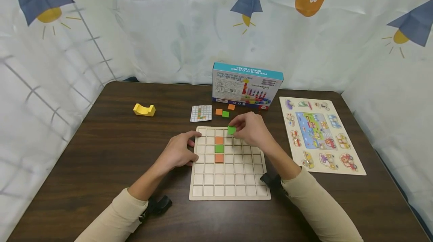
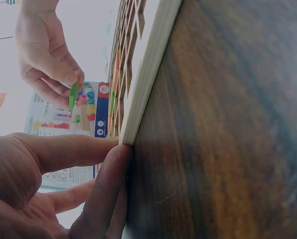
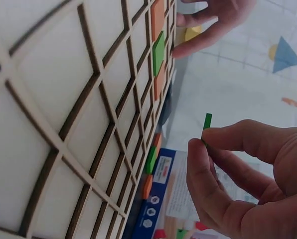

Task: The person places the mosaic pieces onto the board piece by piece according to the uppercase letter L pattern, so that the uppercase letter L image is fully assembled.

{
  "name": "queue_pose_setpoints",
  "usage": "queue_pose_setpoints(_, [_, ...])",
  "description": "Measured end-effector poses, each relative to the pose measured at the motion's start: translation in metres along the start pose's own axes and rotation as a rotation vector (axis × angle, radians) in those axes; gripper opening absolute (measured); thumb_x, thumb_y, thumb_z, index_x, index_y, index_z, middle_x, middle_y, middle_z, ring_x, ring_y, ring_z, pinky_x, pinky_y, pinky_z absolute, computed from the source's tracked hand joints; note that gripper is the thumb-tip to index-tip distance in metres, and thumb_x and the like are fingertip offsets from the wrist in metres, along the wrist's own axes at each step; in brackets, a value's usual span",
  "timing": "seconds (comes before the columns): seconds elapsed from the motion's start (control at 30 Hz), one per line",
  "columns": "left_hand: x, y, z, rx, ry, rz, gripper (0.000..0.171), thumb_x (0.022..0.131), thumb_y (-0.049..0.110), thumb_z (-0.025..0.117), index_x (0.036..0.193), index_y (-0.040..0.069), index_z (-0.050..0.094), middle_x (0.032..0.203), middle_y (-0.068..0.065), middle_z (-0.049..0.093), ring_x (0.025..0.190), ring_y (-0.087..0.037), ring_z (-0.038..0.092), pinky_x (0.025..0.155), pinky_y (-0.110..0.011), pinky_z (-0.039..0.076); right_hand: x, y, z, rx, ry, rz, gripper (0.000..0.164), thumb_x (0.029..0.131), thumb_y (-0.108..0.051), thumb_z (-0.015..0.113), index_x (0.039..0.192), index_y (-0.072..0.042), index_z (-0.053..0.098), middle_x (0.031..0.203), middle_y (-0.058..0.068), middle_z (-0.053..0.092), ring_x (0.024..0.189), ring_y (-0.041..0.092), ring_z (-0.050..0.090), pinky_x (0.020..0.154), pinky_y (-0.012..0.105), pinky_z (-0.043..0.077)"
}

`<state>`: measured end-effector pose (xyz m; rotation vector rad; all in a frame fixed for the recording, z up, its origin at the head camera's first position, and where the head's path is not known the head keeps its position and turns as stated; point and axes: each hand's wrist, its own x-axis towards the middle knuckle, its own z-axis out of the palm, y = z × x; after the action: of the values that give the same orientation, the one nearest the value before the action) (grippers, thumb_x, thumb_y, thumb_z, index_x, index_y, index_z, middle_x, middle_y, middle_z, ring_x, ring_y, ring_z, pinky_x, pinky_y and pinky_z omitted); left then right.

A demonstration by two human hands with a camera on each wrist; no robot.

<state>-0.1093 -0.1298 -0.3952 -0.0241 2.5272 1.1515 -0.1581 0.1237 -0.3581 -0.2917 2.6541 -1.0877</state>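
My right hand (image 1: 252, 129) pinches a green tile (image 1: 231, 130) between thumb and fingertips, raised over the far edge of the grid board (image 1: 230, 190). My left hand (image 1: 178, 150) has its fingers spread, touching the board's left edge near its far left corner. Set in the board, nearer its left edge, orange, green and orange tiles (image 1: 219, 148) form a column. Past the far edge, three loose tiles (image 1: 225, 114) lie between a pattern card (image 1: 195, 113) and a box (image 1: 248, 84) standing near the table's (image 1: 101, 152) far edge.
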Motion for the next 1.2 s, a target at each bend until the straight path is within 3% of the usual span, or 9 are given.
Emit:
queue_pose_setpoints(0.87, [0.0, 0.001, 0.001, 0.014, -0.003, 0.002, 0.074, 0.076, -0.007, 0.076, 0.145, 0.015, 0.059, 0.116, -0.019, 0.06, 0.053, -0.016, 0.067, 0.051, -0.029, 0.06, -0.03, -0.01, 0.018, -0.012, -0.053, 0.001, 0.024, 0.08, 0.0, 0.082, 0.099, -0.015, 0.081, 0.086, -0.002, 0.071, 0.083, 0.017, 0.063, 0.072, 0.031, 0.054])
queue_pose_setpoints(1.2, [0.0, 0.0, 0.0, 0.016, -0.001, -0.002, 0.075, 0.077, -0.007, 0.077, 0.146, 0.015, 0.059, 0.116, -0.018, 0.06, 0.053, -0.015, 0.067, 0.051, -0.029, 0.06, -0.038, -0.014, 0.024, 0.004, -0.083, -0.027, 0.026, 0.078, 0.004, 0.08, 0.099, -0.012, 0.079, 0.09, 0.001, 0.071, 0.084, 0.017, 0.062, 0.071, 0.03, 0.053])
